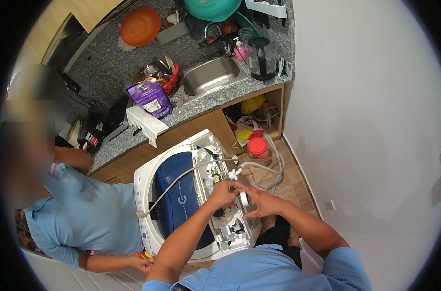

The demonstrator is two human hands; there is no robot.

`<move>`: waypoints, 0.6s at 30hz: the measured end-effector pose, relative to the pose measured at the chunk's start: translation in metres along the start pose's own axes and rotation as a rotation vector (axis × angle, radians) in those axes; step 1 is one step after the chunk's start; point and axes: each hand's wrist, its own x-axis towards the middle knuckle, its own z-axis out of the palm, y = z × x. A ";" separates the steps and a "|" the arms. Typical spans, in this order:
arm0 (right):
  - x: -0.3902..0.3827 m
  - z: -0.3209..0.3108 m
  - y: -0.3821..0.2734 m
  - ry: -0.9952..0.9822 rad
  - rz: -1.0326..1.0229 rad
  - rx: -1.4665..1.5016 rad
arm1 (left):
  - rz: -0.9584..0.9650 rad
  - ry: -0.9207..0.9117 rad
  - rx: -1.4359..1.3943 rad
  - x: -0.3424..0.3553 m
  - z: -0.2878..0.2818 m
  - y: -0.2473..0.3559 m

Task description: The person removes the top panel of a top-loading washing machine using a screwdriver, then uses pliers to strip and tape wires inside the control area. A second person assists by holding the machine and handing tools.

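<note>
A top-load washing machine (139,194) with a blue lid (174,194) stands before me, its rear top cover off, exposing wires and valves (215,169). Over this opened section, my left hand (224,194) is closed in a pinch; what its fingertips grip is too small to make out. My right hand (264,202) curls around a white round piece (244,198), like a roll of tape, its fingertips meeting my left hand's. Just beyond both hands a white inlet fitting (235,173) sticks out at the machine's back edge. A grey hose (181,175) lies across the lid.
At left a co-worker in a light-blue shirt (92,208) holds a red-and-yellow-handled tool (145,255). A white panel (145,125) rests at the granite counter's edge, near a purple bag (150,99) and a sink (212,77). A red-lidded jar (258,148) and hoses (278,165) occupy the floor beside the wall.
</note>
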 end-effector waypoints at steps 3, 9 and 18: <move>0.006 -0.004 -0.009 -0.015 0.108 0.065 | -0.020 -0.061 0.048 0.006 -0.007 -0.015; 0.013 0.016 0.038 0.216 0.501 0.466 | 0.057 0.020 0.069 -0.008 0.003 -0.010; 0.027 0.027 0.045 0.158 0.892 0.633 | 0.526 0.211 0.289 -0.015 0.013 -0.034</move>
